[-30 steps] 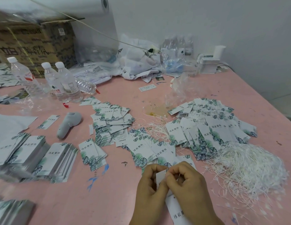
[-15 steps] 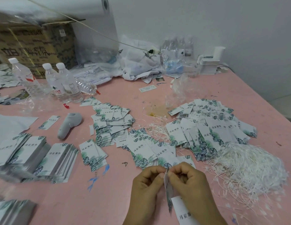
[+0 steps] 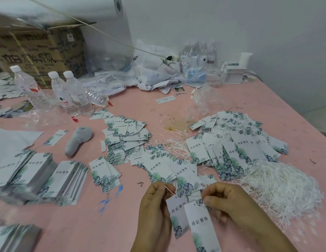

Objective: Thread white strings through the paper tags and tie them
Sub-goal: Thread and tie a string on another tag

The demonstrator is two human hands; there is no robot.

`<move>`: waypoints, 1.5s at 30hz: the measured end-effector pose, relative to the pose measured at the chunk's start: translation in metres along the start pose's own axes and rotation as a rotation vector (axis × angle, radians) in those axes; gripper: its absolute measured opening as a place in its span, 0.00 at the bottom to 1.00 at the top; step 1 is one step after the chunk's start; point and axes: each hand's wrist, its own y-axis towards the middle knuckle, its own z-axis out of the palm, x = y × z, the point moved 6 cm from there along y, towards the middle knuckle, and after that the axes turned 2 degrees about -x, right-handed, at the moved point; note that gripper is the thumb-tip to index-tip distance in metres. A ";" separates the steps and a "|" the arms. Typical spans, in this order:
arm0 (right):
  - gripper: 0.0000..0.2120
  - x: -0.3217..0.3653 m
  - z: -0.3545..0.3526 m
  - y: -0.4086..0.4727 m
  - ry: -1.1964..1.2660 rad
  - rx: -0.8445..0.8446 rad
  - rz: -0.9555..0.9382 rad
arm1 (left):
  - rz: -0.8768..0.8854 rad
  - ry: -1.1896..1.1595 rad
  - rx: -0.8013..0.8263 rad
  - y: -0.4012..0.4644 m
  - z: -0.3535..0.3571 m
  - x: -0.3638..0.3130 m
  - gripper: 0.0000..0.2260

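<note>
White string (image 3: 170,190) is running between both hands at 6 o'clock on the pink bench (image 3: 122,224). The left hand (image 3: 155,202) is pinching 1 end tight in a closed grip; the right hand (image 3: 226,199) is pinching the other end likewise. 2 paper tags (image 3: 198,220) are hanging on the string between them. Loose strings (image 3: 282,186) are lying heaped at 3 o'clock.

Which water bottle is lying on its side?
The cap-less clear bottle lying behind and right of the two white-capped bottles. Those two and the red-labelled bottle further left stand upright with caps on.
</note>
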 end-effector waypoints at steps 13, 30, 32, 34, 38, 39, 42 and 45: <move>0.07 -0.002 -0.009 0.001 0.146 0.011 -0.004 | -0.094 -0.198 -0.065 0.004 -0.008 0.002 0.03; 0.12 0.002 0.028 0.001 0.439 -0.036 -0.169 | -0.203 0.005 0.256 -0.019 0.022 0.017 0.07; 0.09 0.003 0.030 0.000 0.431 -0.046 -0.181 | -0.195 -0.026 0.261 -0.019 0.021 0.016 0.06; 0.07 0.003 0.032 0.000 0.431 -0.056 -0.191 | -0.180 -0.035 0.263 -0.018 0.021 0.015 0.07; 0.09 0.004 0.032 -0.002 0.427 -0.078 -0.193 | -0.154 -0.041 0.292 -0.018 0.023 0.014 0.15; 0.09 0.004 0.033 -0.002 0.432 -0.080 -0.190 | -0.147 -0.026 0.313 -0.019 0.025 0.013 0.18; 0.09 0.005 0.034 -0.002 0.442 -0.084 -0.190 | -0.138 0.025 0.360 -0.021 0.026 0.010 0.21; 0.08 0.007 0.034 -0.003 0.437 -0.105 -0.198 | -0.125 0.076 0.360 -0.020 0.024 0.009 0.21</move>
